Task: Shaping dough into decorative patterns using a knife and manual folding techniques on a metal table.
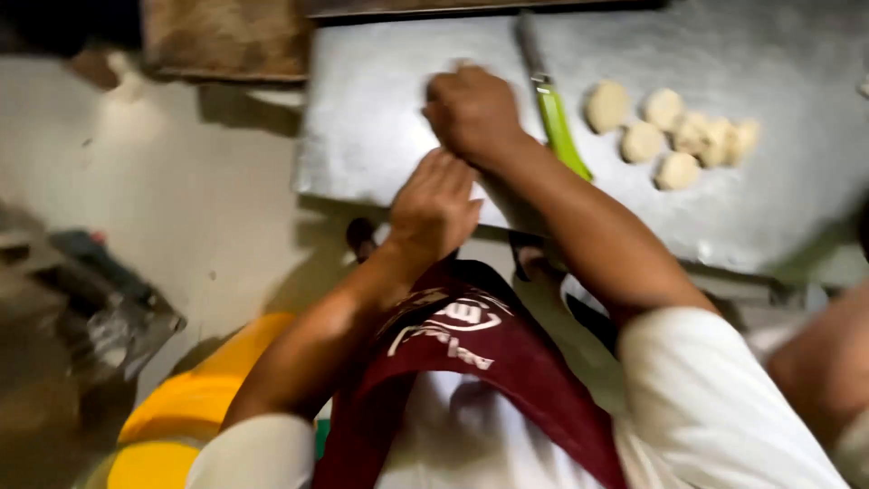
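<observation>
Both hands work at the near edge of a steel table (380, 109). My left hand (434, 206) lies palm down on the table's front edge, fingers together. Just beyond it, my right hand (472, 113) is curled over the surface, knuckles up. Whatever is under the hands is hidden and the picture is blurred. Several pale dough balls (674, 136) lie in a cluster to the right. A knife with a green handle (557, 122) lies between my right hand and the dough.
A wooden board or box (226, 36) sits at the table's far left corner. A yellow tub (186, 407) stands on the floor at lower left. Dark tools (100, 299) lie on the floor at the left. Another person's arm (828, 362) shows at the right edge.
</observation>
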